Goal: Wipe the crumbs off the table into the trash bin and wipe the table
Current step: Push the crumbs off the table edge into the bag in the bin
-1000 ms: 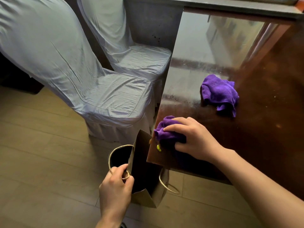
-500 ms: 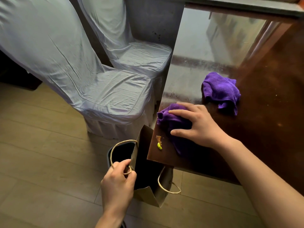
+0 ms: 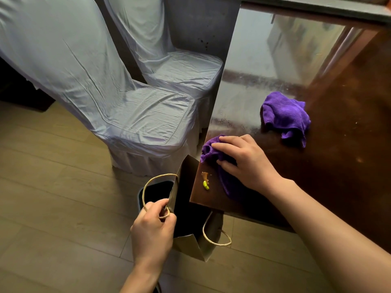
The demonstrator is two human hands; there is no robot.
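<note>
Crumbs (image 3: pixel 205 181), one tan scrap and one green bit, are sitting on the table (image 3: pixel 349 166) just beside its near left corner, right above the open bag (image 3: pixel 191 246) that is serving as the bin. They are not yet over the edge, so the sweeping step is unfinished. Judging by the smears showing in the glare further up the table, the general wiping is mostly still to do, though the reflection is making that hard to read.

The right hand (image 3: pixel 247 161) is lying palm down on a purple cloth (image 3: pixel 211 150), fingers spread and pressing it flat to the table just right of the crumbs; it is pressing, not clamping. The forearm is reaching in from the lower right.

The left hand (image 3: pixel 153 231) is hanging below the table edge, its grip pinched closed on the bag's twine handle (image 3: pixel 157 182), holding the mouth open under the corner.

A second cloth (image 3: pixel 285 115) is lying bunched further along the table, well apart from the hands. Two covered chairs (image 3: pixel 131 115) are standing beside the table.
</note>
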